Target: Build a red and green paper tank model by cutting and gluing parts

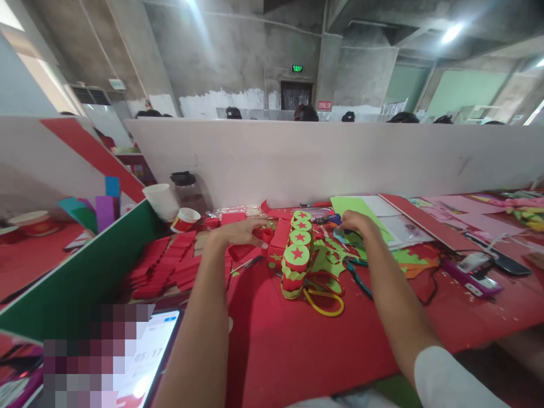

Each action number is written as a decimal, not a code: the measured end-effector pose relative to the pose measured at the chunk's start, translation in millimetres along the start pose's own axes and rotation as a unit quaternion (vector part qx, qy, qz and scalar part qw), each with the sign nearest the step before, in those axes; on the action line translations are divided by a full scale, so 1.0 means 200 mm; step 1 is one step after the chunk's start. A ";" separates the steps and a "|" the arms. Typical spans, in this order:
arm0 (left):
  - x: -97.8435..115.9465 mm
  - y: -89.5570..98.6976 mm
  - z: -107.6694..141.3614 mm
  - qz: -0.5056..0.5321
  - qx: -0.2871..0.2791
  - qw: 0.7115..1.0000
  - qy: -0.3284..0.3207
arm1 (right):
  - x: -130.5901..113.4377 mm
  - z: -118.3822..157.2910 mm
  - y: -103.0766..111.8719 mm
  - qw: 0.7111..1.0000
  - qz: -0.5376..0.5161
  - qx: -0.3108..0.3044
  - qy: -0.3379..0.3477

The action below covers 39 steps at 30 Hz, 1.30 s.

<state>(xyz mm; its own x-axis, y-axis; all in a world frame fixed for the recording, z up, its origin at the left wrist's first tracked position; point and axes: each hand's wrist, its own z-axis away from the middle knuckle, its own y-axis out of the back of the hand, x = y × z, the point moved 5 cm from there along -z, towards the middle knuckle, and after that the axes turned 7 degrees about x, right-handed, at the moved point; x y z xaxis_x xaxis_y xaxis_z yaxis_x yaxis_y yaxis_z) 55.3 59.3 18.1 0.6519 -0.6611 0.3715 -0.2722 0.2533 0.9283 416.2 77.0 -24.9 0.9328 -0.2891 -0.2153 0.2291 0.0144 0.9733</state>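
My left hand [245, 231], its fingers bent around a curled red strip [240, 252], is just left of a row of star-topped pieces. Those round yellow-green tops [297, 256] carry red stars, and their red sides have jagged yellow-green trim. At the back right, my right hand [356, 220] has its fingers curled together; what they hold, if anything, is hidden. Beside it lies a tool with dark blue handles [334, 219]. Yellow-and-orange-handled scissors [325, 303] rest against the front of the row. Dark teal-handled pliers or scissors [357, 275] lie below my right hand.
Stacked red strips [159, 266] lie on the left, near a paper cup [186, 219] and a lidded bottle [189, 190]. Green scraps [334, 258] spread behind the scissors. A phone [157, 351] sits front left. A white partition [297, 161] bounds the back; a purple power strip [471, 277] lies right.
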 end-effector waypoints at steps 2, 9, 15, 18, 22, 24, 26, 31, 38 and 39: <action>0.00 0.00 0.00 0.001 0.004 1.000 -0.001 | 0.01 0.02 0.02 1.000 -0.025 0.000 0.005; 0.03 0.01 0.00 0.024 0.010 0.999 -0.026 | 0.03 0.05 0.10 0.986 -0.152 0.062 0.012; 0.06 0.02 0.00 0.026 0.024 0.999 -0.024 | 0.00 0.07 0.21 0.927 -0.337 0.150 0.064; 0.07 0.02 -0.01 0.049 0.019 0.998 -0.028 | -0.07 0.14 0.29 0.820 -0.525 0.139 0.179; 0.10 0.03 -0.02 0.081 0.029 0.995 -0.048 | -0.17 0.29 0.39 0.729 -0.617 0.084 0.285; 0.13 0.03 -0.02 0.088 0.034 0.993 -0.065 | -0.20 0.35 0.43 0.713 -0.622 0.079 0.313; 0.16 0.04 -0.03 0.089 0.037 0.992 -0.077 | -0.24 0.40 0.45 0.705 -0.619 0.088 0.335; 0.16 0.04 -0.04 0.095 0.035 0.992 -0.079 | -0.32 0.41 0.46 0.752 -0.541 0.118 0.358; -0.01 -0.01 -0.02 0.066 0.030 0.997 -0.016 | -0.32 0.33 0.47 0.873 -0.290 0.252 0.301; -0.02 -0.01 -0.02 0.062 0.031 0.998 -0.011 | -0.30 0.32 0.48 0.875 -0.269 0.281 0.288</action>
<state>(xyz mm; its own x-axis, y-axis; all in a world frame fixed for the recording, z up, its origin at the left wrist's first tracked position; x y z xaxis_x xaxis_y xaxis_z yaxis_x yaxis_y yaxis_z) 56.3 64.6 14.9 0.5953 -0.6429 0.4820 -0.3938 0.2895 0.8724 365.3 34.9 86.0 0.7543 0.4239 -0.5013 0.6564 -0.4956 0.5687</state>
